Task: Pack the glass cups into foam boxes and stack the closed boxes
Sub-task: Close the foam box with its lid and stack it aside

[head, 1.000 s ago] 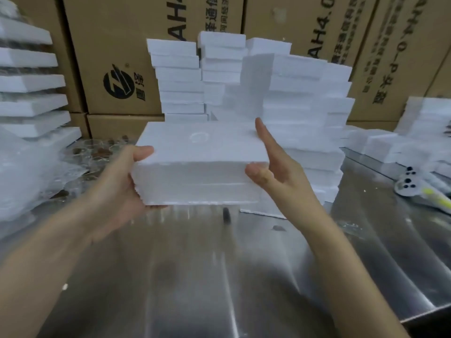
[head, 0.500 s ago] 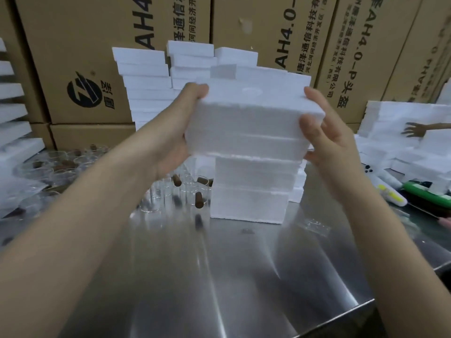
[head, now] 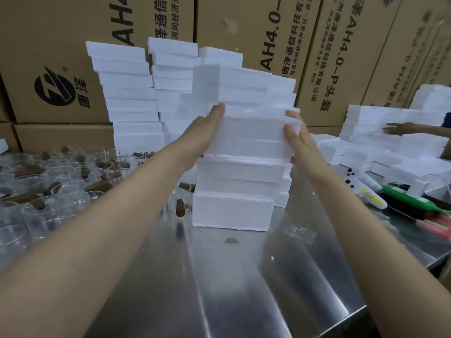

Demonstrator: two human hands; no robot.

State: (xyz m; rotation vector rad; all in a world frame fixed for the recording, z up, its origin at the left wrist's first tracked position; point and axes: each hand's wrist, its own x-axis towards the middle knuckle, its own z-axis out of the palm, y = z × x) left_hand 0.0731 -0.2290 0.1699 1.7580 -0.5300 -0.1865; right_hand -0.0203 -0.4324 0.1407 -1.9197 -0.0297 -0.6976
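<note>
A brushed stainless-steel table [head: 231, 289] fills the foreground, backed by a wall of brown cardboard cartons [head: 61, 32] printed with black lettering. Tall rear columns of white foam slabs [head: 127, 93] stand against the cartons. In front of them is a near stack of closed white foam boxes [head: 234, 191], and the white foam box [head: 249, 135] being handled sits on top of it. The left hand [head: 207, 132] presses flat against the box's left end with its fingers straight. The right hand [head: 300, 140] grips the right end, thumb on the front face and fingers over the corner. Clear glass cups [head: 48, 172] crowd the table's left side, mixed with brown cylindrical stoppers [head: 180, 208], one lying just beside the stack's base. To the right lie a loose heap of white foam pieces [head: 380, 132], another person's hand [head: 395, 129] on it, and a green-handled tool [head: 410, 198]. The table's front edge [head: 353, 313] runs across the lower right; bare steel between both forearms holds only a scrap of clear plastic [head: 299, 232]
</note>
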